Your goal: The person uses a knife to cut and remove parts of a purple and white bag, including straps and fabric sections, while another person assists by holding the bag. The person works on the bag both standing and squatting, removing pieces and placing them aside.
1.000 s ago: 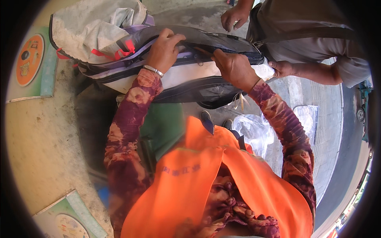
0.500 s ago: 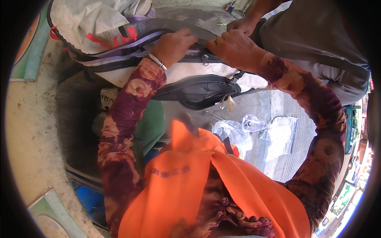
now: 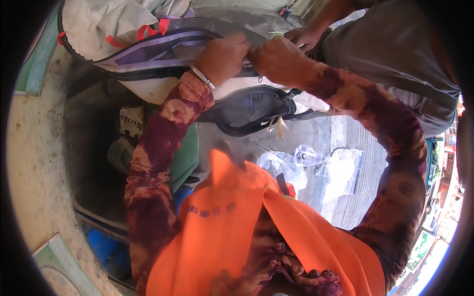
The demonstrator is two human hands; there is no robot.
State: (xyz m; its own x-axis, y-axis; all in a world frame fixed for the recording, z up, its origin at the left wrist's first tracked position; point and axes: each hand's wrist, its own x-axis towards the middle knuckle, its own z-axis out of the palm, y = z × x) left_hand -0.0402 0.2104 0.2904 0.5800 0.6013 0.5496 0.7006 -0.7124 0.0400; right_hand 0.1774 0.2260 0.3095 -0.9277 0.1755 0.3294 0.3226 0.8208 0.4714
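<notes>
A large white bag [image 3: 153, 89] with purple trim, black zippers and red ribbon tabs stretches across the top of the view. My left hand [image 3: 224, 58] is closed on its zipped upper edge, with a silver bracelet at the wrist. Close beside it, almost touching, my right hand [image 3: 280, 60] grips the same edge with curled fingers; the fingertips of both hands are hidden. A zipper pull [image 3: 260, 78] hangs just below my right hand. The bag's dark mesh pocket [image 3: 252, 109] sags open beneath my hands.
Another person's hand [image 3: 305, 37] and grey trousers [image 3: 390, 54] are at upper right, close to my right hand. Clear plastic wrapping [image 3: 284, 165] lies on the paved floor. At left are a pale curved ledge [image 3: 34, 163], a dark bin-like space [image 3: 94, 148] and a green sheet [image 3: 185, 158].
My right hand has moved left, closer to my left hand, which has shifted slightly right. The bag's purple-edged side has turned more into view.
</notes>
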